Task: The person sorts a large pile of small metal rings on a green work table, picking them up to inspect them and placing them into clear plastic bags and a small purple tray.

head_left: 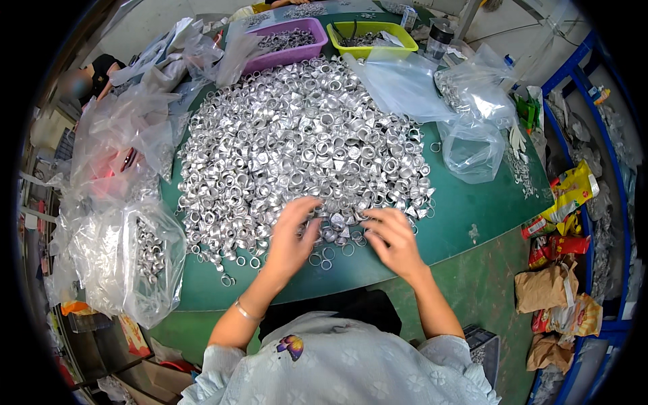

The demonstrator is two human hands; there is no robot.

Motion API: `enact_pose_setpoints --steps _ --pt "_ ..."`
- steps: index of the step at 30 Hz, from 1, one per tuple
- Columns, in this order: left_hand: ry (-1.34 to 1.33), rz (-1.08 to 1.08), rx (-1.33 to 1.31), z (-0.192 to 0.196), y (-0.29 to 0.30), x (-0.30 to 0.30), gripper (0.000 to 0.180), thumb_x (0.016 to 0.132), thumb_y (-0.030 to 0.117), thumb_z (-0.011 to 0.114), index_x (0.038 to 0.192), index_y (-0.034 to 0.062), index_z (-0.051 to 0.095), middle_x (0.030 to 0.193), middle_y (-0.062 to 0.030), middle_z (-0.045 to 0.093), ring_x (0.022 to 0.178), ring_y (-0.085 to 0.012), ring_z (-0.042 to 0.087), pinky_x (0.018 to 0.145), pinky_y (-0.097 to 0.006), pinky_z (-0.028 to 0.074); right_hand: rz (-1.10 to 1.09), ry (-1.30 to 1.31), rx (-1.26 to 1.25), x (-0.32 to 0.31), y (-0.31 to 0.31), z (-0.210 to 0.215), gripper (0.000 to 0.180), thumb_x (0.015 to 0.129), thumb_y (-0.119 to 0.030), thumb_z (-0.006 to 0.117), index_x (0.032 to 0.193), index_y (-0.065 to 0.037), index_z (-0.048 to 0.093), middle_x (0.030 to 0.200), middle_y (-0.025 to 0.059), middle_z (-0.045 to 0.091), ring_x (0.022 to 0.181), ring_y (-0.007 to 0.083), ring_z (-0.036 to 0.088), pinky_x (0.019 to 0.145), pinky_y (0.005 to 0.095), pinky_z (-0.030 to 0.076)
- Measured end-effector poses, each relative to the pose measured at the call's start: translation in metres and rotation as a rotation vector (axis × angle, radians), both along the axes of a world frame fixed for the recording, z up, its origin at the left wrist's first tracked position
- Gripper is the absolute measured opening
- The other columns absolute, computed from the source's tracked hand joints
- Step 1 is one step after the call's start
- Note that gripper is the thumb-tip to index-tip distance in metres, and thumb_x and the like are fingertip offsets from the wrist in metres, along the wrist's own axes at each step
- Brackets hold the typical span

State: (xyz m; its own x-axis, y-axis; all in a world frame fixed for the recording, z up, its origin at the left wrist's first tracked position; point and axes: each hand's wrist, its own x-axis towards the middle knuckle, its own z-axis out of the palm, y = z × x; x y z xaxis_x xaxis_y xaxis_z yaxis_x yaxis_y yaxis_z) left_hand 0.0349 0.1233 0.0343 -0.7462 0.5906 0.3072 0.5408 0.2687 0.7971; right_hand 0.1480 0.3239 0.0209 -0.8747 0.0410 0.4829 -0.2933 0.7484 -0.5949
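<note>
A large heap of small silver metal rings and cone-shaped pieces [304,142] covers the middle of a green table [472,209]. My left hand [293,233] rests on the near edge of the heap, fingers curled down among the pieces. My right hand [391,236] lies close beside it, its fingertips touching pieces at the heap's front edge. Whether either hand pinches a piece is hidden by the fingers. A few loose rings [324,255] lie on the table between my hands. A thin bracelet [246,312] circles my left wrist.
A purple tray [287,40] and a yellow-green tray [371,37] with metal parts stand at the far side. Clear plastic bags lie at the left [128,250] and right [472,142], some holding rings. Blue shelving [607,202] with snack packets and paper bags stands at the right.
</note>
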Motion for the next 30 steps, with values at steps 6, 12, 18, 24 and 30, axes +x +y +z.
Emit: enact_pose_setpoints --steps 6,12,18,24,30 --pt "0.437 -0.01 -0.068 0.01 0.116 -0.042 0.033 0.078 0.001 0.059 0.11 0.0046 0.055 0.104 -0.0106 0.056 0.101 -0.0267 0.052 0.085 -0.037 0.037 -0.556 0.094 0.194 -0.037 0.046 0.018 0.024 0.073 -0.004 0.064 0.096 -0.001 0.057 0.096 0.0119 0.057 0.091 0.0296 0.051 0.079 0.0384 0.04" --pt "0.611 0.076 -0.243 -0.008 0.144 -0.066 0.022 0.077 0.004 0.059 0.099 0.0054 0.058 0.088 -0.0074 0.057 0.087 -0.0245 0.054 0.076 -0.036 0.036 -0.523 0.03 0.103 -0.048 0.068 -0.001 0.029 0.075 -0.006 0.064 0.102 0.0 0.054 0.091 0.0087 0.055 0.083 0.023 0.052 0.073 0.0321 0.042" --pt "-0.405 0.094 0.3 0.016 0.122 -0.072 0.014 0.085 0.004 0.053 0.099 0.0018 0.057 0.087 -0.0073 0.061 0.08 -0.017 0.058 0.062 -0.027 0.043 -0.114 -0.009 -1.533 -0.046 0.083 0.032 0.03 0.084 -0.008 0.061 0.111 0.001 0.052 0.092 0.0037 0.052 0.076 0.0095 0.049 0.063 0.0222 0.042" --pt "-0.939 0.035 0.552 0.022 0.109 -0.071 0.03 0.08 -0.003 0.054 0.11 0.0 0.054 0.1 -0.0079 0.053 0.078 -0.0121 0.053 0.065 -0.023 0.045 -0.616 -0.122 0.143 -0.078 0.079 0.015 0.034 0.07 -0.018 0.074 0.092 -0.001 0.054 0.09 0.0146 0.05 0.08 0.0299 0.054 0.066 0.0401 0.044" --pt "0.389 0.092 -0.086 0.01 0.138 -0.08 0.039 0.074 0.002 0.065 0.112 0.0082 0.056 0.101 -0.0127 0.05 0.09 -0.0271 0.051 0.079 -0.034 0.043 -0.551 -0.048 0.14 -0.088 0.086 0.008 0.027 0.072 -0.018 0.072 0.08 0.001 0.054 0.074 0.0133 0.054 0.067 0.0309 0.054 0.063 0.0388 0.044"
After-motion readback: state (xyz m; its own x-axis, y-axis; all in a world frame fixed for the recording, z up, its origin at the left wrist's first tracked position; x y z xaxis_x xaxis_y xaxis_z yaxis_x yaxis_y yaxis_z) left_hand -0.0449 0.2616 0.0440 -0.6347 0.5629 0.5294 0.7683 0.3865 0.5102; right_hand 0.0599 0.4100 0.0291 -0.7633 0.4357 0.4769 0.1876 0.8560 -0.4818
